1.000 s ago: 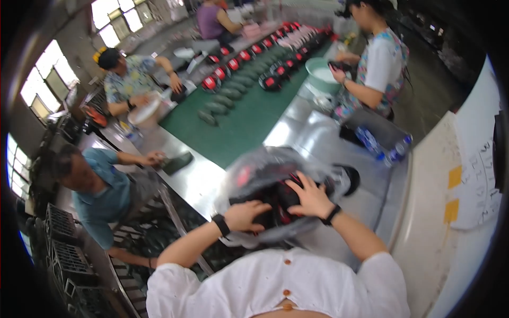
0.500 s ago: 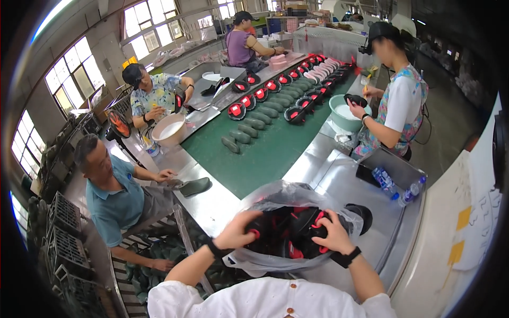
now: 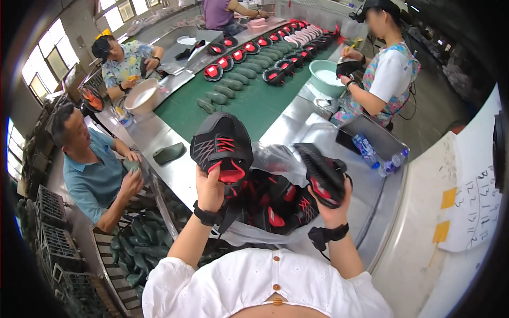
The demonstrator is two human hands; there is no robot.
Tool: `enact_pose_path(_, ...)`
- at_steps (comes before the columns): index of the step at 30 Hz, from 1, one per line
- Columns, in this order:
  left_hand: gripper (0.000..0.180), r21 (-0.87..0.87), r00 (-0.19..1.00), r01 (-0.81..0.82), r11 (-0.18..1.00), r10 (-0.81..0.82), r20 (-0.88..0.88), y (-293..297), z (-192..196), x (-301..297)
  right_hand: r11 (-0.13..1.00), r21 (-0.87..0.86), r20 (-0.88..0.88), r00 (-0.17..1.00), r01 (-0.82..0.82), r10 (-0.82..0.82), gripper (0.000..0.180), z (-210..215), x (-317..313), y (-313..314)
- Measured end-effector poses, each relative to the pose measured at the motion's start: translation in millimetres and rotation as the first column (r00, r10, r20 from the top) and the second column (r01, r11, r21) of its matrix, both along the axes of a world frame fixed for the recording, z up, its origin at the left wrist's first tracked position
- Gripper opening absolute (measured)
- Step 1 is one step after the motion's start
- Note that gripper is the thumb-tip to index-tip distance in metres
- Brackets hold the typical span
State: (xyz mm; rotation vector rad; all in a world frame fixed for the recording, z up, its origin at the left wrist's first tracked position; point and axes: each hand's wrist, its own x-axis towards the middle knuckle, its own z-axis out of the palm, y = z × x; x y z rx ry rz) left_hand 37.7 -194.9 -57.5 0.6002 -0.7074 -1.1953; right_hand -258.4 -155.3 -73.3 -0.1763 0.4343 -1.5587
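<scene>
My left hand point(image 3: 210, 192) holds up a black shoe upper point(image 3: 222, 139) with red laces and red lining, its toe pointing away from me. In my right hand point(image 3: 335, 208) is a second black shoe upper point(image 3: 318, 168), tilted on its side with some red lining showing. Between and below my hands, a clear plastic bag point(image 3: 275, 158) stands open on the metal table, holding several more black-and-red uppers point(image 3: 270, 204). Both hands are closed round their uppers, above the bag's mouth.
Ahead, a green belt point(image 3: 180, 116) carries rows of uppers, dark green shoe lasts point(image 3: 233, 85) and pink pieces point(image 3: 305, 36). Co-workers sit along both sides. A metal tray with bottles point(image 3: 366, 151) is at right; a crate of lasts point(image 3: 138, 244) stands at lower left.
Both hands have risen out of the bag, each with a shoe upper. The view has shifted. The co-worker at left now holds a green last in both hands.
</scene>
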Motion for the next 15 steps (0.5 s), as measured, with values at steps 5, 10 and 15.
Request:
enact_pose_path(5, 0.051, 0.081, 0.993, 0.111, 0.991, -0.107, -0.046, -6, -19, -14, 0.971, -0.179, -0.204, 0.959, 0.161, -0.197, 0.044, -8, 17, 0)
enact_pose_path(10, 0.049, 0.079, 0.972, 0.231, 0.97, -0.234, 0.031, -2, -15, -40, 0.73, -0.678, -0.624, 0.452, 0.093, -0.637, 0.059, 0, 53, -11)
enact_pose_path(15, 0.048, 0.203, 0.848, 0.529, 0.824, -0.502, -0.17, -2, -34, -37, 0.729, -0.683, -0.692, 0.276, 0.053, -0.668, 0.062, -7, 53, -13)
